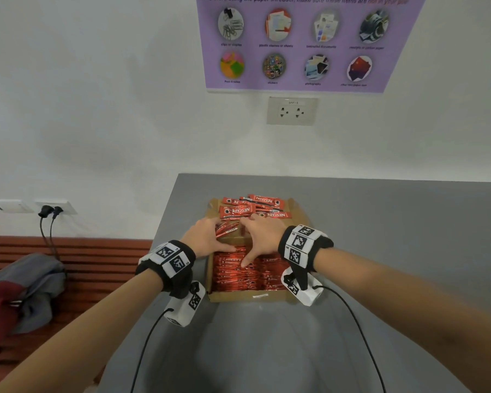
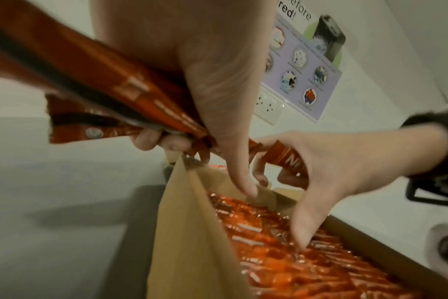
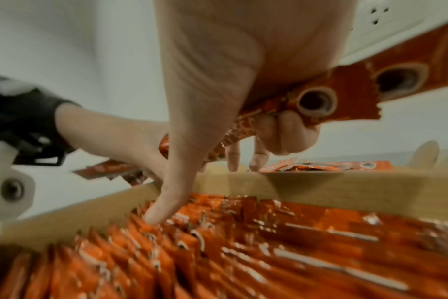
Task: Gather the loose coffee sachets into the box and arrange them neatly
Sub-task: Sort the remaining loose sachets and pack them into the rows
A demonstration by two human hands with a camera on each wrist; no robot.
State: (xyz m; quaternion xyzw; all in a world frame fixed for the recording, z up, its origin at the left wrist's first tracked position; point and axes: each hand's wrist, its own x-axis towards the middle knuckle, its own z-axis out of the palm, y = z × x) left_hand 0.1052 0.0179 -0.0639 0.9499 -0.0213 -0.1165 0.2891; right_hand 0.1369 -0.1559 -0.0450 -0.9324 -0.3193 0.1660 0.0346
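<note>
Two hands are working over one scene, so we are noting it from the biggest item down. A grey table (image 1: 380,251), matte and smooth, is carrying a brown cardboard box (image 1: 247,296) just ahead of us, its far flap folded open and flat.

Inside the near part of the box, packed sachets (image 1: 238,273) are standing on edge in tight rows, glossy red foil with crimped tops. On the far flap, loose sachets (image 1: 247,207) are lying flat in a scattered heap, their long axes running roughly left to right; they are sitting just beyond both hands, about equally near to each.

We are seeing the left hand (image 1: 207,236) gripping a bundle of red sachets (image 2: 131,95), fingers curled under them, its thumb (image 2: 233,161) pointing down to the box's inner cardboard. The right hand (image 1: 262,236) is likewise clenching a few sachets (image 3: 320,101), its thumb (image 3: 166,202) reaching down onto the packed tops.

Judging from this, we are expecting the coming move to turn on swinging each flat bundle upright and slotting it behind the rows. Thin, slippery and limp sticks like these could be fanning out if the grip loosens.
</note>
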